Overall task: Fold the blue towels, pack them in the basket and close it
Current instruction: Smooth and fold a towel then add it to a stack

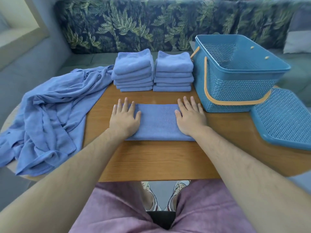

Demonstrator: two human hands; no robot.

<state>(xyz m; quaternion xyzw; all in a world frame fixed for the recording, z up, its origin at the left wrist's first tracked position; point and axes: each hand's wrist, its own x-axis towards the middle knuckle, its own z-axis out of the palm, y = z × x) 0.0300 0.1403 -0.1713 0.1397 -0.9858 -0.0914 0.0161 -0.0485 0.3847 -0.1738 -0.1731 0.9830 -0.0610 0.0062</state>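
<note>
A blue towel (158,121), folded into a long strip, lies flat on the wooden table (151,160) in front of me. My left hand (124,117) presses flat on its left end and my right hand (191,117) presses flat on its right end, fingers straight. Behind it stand two stacks of folded blue towels, one on the left (133,71) and one on the right (173,73). A heap of unfolded blue towels (48,118) covers the table's left side. The blue basket (239,76) with orange handles stands open and empty at the right. Its lid (284,118) lies in front of it.
A sofa with leaf-print cushions (134,26) runs behind the table. The table's near edge is just above my lap. The lid overhangs the table's right edge.
</note>
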